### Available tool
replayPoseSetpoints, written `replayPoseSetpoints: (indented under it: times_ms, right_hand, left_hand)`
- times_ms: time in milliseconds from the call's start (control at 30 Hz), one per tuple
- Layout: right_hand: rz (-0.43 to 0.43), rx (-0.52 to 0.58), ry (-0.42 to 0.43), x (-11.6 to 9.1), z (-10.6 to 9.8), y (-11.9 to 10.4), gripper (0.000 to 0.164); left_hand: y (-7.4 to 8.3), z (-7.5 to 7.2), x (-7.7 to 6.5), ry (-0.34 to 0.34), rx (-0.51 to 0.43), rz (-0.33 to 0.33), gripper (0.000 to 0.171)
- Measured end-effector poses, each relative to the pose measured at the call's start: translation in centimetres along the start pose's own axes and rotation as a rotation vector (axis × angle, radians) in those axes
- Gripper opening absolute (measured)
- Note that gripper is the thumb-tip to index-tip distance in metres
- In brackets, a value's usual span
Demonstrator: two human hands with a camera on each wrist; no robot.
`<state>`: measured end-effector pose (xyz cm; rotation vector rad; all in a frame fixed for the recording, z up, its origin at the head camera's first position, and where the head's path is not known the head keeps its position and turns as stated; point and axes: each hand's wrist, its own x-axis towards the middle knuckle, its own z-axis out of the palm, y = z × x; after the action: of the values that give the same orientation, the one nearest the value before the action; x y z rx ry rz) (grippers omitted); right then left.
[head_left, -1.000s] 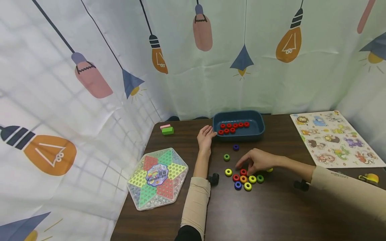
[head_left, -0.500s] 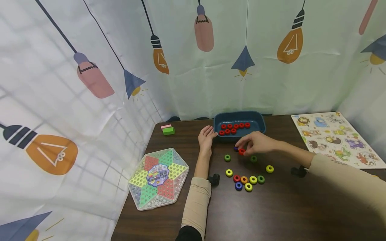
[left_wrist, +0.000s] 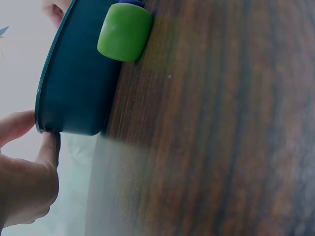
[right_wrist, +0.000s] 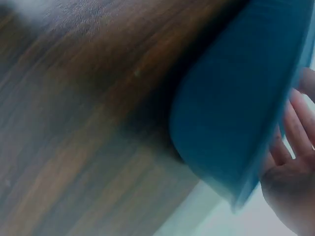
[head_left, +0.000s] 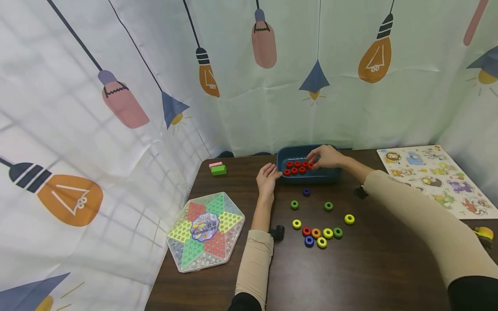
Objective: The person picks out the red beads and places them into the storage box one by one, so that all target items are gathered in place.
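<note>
A dark blue tray (head_left: 288,178) stands at the table's back edge with several small red rings (head_left: 294,171) inside. My right hand (head_left: 327,156) reaches over its front right rim, fingertips pinching a red ring (head_left: 311,166) low in the tray. Part of the tray's right side is hidden behind that hand. In the right wrist view the fingers (right_wrist: 295,125) reach past the rim. My left hand (head_left: 267,179) lies relaxed at the tray's left end. In the left wrist view its thumb and a finger (left_wrist: 47,150) touch the tray's end wall and rim.
Loose rings lie in front of the tray: purple (head_left: 306,192), green (head_left: 328,206), yellow (head_left: 349,219), orange (head_left: 316,233), red (head_left: 306,232), blue (head_left: 309,241). A hexagonal Chinese checkers board (head_left: 206,232) is left, an animal picture board (head_left: 437,181) right. Green blocks (head_left: 218,170) stand back left.
My right hand has picked a red ring from the front cluster and carried it back and up into the tray. The left hand has stayed at the tray's left end.
</note>
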<state>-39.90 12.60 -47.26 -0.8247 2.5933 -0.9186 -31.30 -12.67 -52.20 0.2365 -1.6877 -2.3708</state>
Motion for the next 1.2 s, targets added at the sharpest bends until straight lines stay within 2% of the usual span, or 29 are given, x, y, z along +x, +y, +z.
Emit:
replayPoseSetpoints:
  times_ms: [167,300,467,533,600,767,867,1000,1200]
  right_hand:
    - [0.007,0.007,-0.048,0.7,1.1,0.4,0.037]
    - [0.005,0.001,-0.016,0.0,1.0,0.4,0.035]
    - [-0.078,0.011,0.068,-2.1,0.4,-1.3,0.032]
    - [-0.129,0.028,0.056,-3.5,0.5,-2.7,0.031]
    - [-0.184,0.059,0.008,-5.0,0.9,-4.2,0.030]
    - [-0.285,0.074,-0.152,-8.4,3.5,-7.0,0.030]
    - [-0.308,0.051,-0.198,-9.9,5.6,-7.7,0.029]
    - [-0.304,0.025,-0.198,-11.2,8.8,-7.7,0.026]
    - [-0.271,0.029,-0.123,-12.4,12.0,-7.6,0.024]
  left_hand:
    - [-0.1,-0.1,0.1,-0.015,0.003,-0.003,0.058]
    - [-0.3,0.0,0.0,-0.035,0.000,-0.016,0.058]
    - [-0.3,0.3,0.0,-0.032,0.003,-0.009,0.058]
    - [-0.3,0.3,0.0,-0.026,0.008,-0.005,0.058]
    - [-0.2,0.2,0.0,-0.023,0.011,-0.003,0.057]
    - [-0.1,-0.3,0.3,-0.022,0.019,-0.002,0.056]
    - [-0.1,-0.4,0.4,-0.024,0.021,-0.001,0.057]
    - [-0.1,-0.4,0.3,-0.018,0.028,-0.006,0.057]
    - [-0.4,-0.2,0.2,-0.019,0.026,-0.007,0.058]
